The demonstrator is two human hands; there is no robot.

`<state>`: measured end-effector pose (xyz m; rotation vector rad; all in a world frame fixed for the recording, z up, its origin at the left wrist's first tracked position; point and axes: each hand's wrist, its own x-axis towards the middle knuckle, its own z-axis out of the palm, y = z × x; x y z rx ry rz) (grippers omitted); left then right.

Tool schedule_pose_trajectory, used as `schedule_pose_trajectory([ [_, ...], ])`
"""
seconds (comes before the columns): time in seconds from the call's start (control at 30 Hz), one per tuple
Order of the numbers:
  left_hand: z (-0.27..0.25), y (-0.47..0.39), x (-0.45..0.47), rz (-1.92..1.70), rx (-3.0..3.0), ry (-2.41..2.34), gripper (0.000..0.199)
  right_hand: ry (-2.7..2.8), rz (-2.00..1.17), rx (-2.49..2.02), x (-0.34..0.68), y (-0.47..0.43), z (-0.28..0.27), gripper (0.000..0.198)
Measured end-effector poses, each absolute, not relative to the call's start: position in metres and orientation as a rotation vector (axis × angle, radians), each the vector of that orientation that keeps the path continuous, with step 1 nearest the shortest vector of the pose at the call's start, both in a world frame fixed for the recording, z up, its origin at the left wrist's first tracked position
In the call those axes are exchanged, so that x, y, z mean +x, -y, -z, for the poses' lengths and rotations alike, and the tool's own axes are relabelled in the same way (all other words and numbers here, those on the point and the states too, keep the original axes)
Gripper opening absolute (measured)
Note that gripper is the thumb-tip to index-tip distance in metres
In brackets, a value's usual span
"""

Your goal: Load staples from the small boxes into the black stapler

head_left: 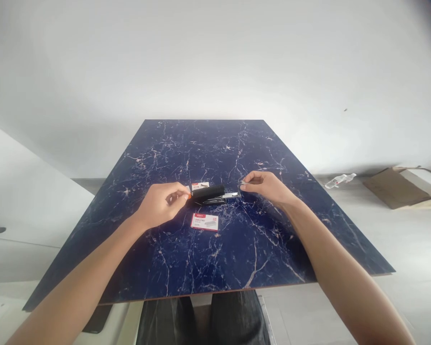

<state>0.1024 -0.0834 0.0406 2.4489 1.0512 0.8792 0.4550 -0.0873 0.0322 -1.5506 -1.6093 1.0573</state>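
A black stapler (209,192) lies on the blue marble-patterned table, its silver staple tray (232,195) sticking out to the right. At its left end my left hand (164,203) is closed, thumb and fingers pinching the orange tip. Just right of the tray, apart from it, my right hand (265,186) pinches a small grey piece (243,182) that looks like a strip of staples. A white and red staple box (204,222) rests in front of the stapler. Behind it a second white and red box (201,185) is partly covered.
The table (208,153) stands against a white wall, and its front edge is close to my legs (204,318). On the floor to the right are a plastic bottle (340,180) and an open cardboard box (405,188). A dark flat object (97,319) sits below the table's left front.
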Motion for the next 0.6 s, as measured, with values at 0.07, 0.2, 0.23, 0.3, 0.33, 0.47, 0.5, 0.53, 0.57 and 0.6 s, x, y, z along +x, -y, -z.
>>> schedule_pose_trajectory([
  [0.07,-0.037,0.082,0.104,-0.959,2.427,-1.107,0.019,1.633,-1.088,-1.555,0.451,0.088,-0.031,0.034],
  [0.2,-0.03,0.082,0.108,-1.03,2.374,-1.174,0.019,1.717,-1.025,-1.53,0.441,0.089,-0.027,0.03],
  [0.23,-0.029,0.083,0.108,-1.042,2.369,-1.181,0.019,1.739,-0.993,-1.525,0.437,0.09,-0.026,0.029],
  [0.3,-0.028,0.084,0.11,-1.054,2.365,-1.187,0.018,1.788,-0.95,-1.517,0.431,0.09,-0.022,0.026],
  [0.33,-0.027,0.084,0.111,-1.056,2.363,-1.188,0.018,1.811,-0.937,-1.515,0.428,0.09,-0.02,0.023],
  [0.47,-0.025,0.084,0.112,-1.047,2.354,-1.195,0.018,1.85,-0.936,-1.481,0.421,0.09,-0.012,0.017],
  [0.5,-0.025,0.084,0.112,-1.047,2.352,-1.197,0.019,1.85,-0.937,-1.475,0.421,0.09,-0.011,0.017],
  [0.53,-0.025,0.084,0.111,-1.046,2.35,-1.2,0.019,1.851,-0.937,-1.472,0.421,0.089,-0.01,0.018],
  [0.57,-0.025,0.084,0.111,-1.045,2.349,-1.203,0.019,1.851,-0.933,-1.472,0.42,0.09,-0.009,0.019],
  [0.6,-0.025,0.084,0.111,-1.044,2.348,-1.206,0.02,1.855,-0.925,-1.473,0.42,0.09,-0.008,0.019],
])
